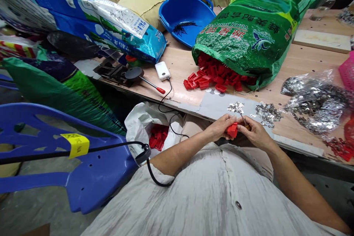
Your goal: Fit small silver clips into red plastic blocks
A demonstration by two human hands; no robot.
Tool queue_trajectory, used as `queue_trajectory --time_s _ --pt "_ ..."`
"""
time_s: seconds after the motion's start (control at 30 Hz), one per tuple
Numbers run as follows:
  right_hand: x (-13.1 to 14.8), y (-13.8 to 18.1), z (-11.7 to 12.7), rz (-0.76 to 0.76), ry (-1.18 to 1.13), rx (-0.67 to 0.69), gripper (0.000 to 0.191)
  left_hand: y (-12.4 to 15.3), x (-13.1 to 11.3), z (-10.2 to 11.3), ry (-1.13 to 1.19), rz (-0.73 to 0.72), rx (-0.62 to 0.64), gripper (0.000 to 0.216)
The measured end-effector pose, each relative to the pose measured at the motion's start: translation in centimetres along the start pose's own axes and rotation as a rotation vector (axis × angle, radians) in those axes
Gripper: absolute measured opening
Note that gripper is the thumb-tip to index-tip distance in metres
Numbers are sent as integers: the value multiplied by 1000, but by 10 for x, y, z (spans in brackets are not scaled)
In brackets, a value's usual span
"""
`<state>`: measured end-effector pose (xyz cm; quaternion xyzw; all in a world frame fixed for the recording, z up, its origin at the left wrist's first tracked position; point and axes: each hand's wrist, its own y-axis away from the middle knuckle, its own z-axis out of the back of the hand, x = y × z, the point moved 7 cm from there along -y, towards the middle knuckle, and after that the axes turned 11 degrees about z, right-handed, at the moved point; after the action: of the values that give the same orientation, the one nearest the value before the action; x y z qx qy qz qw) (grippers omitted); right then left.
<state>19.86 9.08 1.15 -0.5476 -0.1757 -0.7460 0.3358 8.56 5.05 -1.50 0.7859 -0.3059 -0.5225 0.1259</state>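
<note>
Just over my lap at the table edge, my left hand (pixel 221 127) is closed on a small red plastic part (pixel 232 130). Close against it, my right hand (pixel 256 132) is closed round a small tool with a brownish handle (pixel 246 124) and a thin dark shaft; its tip is too small to make out. Just beyond my hands lie a pile of small shiny metal pieces (pixel 235 107) and a darker pile of metal pieces (pixel 269 114). More red plastic parts (pixel 204 77) spill from the mouth of a green woven sack (pixel 249 33).
A white sack (pixel 138 120) holding red parts stands below the table, left of my lap. On the table are a hand press with a red-tipped lever (pixel 149 84), a white power bank (pixel 162 70), a blue basin (pixel 177 9) and bagged metal pieces (pixel 318 99). A blue chair (pixel 96 177) is at left.
</note>
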Motion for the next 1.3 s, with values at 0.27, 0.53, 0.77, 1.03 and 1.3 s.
queue_trajectory --time_s 0.27,0.53,0.77,1.03,1.3 --pt "-6 -1 18 -80 76 -207 25 42 -44 5 -656 -729 -298 62" --pt "-7 0 6 -101 -100 -174 33 50 -42 -6 -950 -957 -490 29" --pt "-7 2 5 -95 -163 -124 32 50 -41 -9 -841 -744 -418 26" --pt "-18 16 -10 -167 -362 -104 37 52 -32 -4 -756 -676 -371 30" --pt "-17 29 -14 -237 -448 -66 44 54 -29 -5 -776 -721 -312 31"
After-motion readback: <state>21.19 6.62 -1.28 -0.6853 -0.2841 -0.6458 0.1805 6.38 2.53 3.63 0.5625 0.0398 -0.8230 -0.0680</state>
